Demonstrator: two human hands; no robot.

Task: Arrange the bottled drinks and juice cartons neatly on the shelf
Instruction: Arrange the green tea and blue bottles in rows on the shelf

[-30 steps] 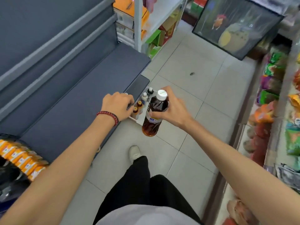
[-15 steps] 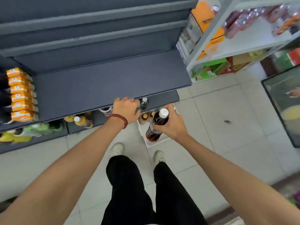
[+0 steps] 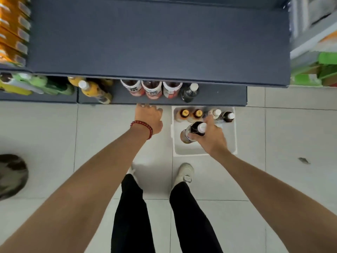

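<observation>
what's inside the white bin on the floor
Along the far wall of the white bin stand two orange-capped bottles and two white-capped ones. The right hand grips a dark bottle above it; whatever lies beneath hand and bottle is covered.

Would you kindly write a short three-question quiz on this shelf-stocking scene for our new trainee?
1. True or false: the left hand holds a bottle.
2. The right hand holds the dark bottle over: A a trolley; B the white crate; C a table.
3. Fill in: the dark bottle's cap is ____.
Key: 1 false; 2 B; 3 white.
</observation>
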